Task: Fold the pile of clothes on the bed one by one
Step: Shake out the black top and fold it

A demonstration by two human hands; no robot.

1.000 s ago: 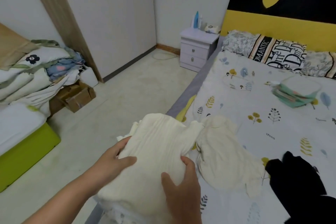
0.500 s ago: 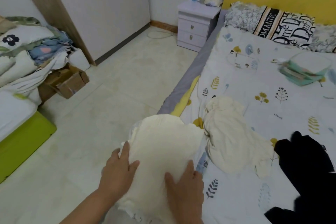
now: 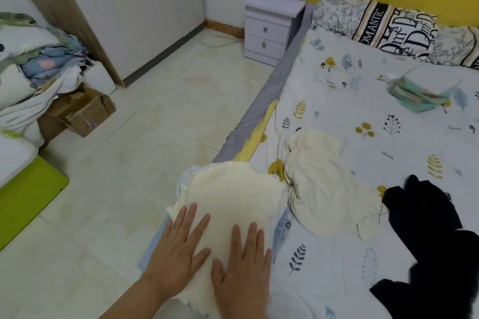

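A folded cream garment (image 3: 233, 197) lies at the near left corner of the bed (image 3: 363, 116), over its edge. My left hand (image 3: 178, 251) and my right hand (image 3: 242, 267) both press flat on it, fingers straight and spread. Just to its right a second cream garment (image 3: 321, 181) lies crumpled on the patterned sheet. A black garment (image 3: 435, 243) sprawls at the near right of the bed. A folded stack of green and white clothes (image 3: 420, 93) sits farther back near the pillows.
Pillows (image 3: 388, 28) line the yellow headboard. A pale nightstand (image 3: 272, 26) stands left of the bed with bottles on it. On the left, a heap of bedding (image 3: 31, 72) rests over cardboard boxes (image 3: 77, 111) beside a wardrobe. Tiled floor lies between.
The cream garment went from being held up in both hands to lying on the bed's corner. My fingers have straightened and now press it flat. The camera tilted downward.
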